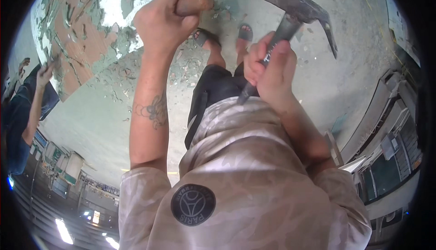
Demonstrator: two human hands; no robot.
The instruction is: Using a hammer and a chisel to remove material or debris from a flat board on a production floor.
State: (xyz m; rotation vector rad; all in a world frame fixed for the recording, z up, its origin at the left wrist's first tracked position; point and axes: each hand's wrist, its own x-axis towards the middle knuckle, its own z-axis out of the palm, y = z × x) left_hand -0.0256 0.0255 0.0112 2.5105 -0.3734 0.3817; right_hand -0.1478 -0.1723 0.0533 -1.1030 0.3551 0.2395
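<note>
My left hand (163, 21) is closed in a fist round a wooden handle (195, 2). Its rounded butt sticks out on the right side of the fist; the other end of this tool is hidden. In front of my body, my right hand (272, 66) grips a hammer (295, 6) by its dark handle, head up and tilted. The metal head has a blunt block on its left and a curved, pointed claw on its right. Beyond my left hand lies a large panel (75, 46) with cracked, flaking green coating and bare brown and white patches.
Broken flakes (184, 64) litter the grey floor around my sandalled feet (245, 32). Another person (22, 114) stands at the far left, an arm reaching to the panel edge. Machinery or furniture (68, 166) stands at lower left, and framed structures (390, 145) line the right.
</note>
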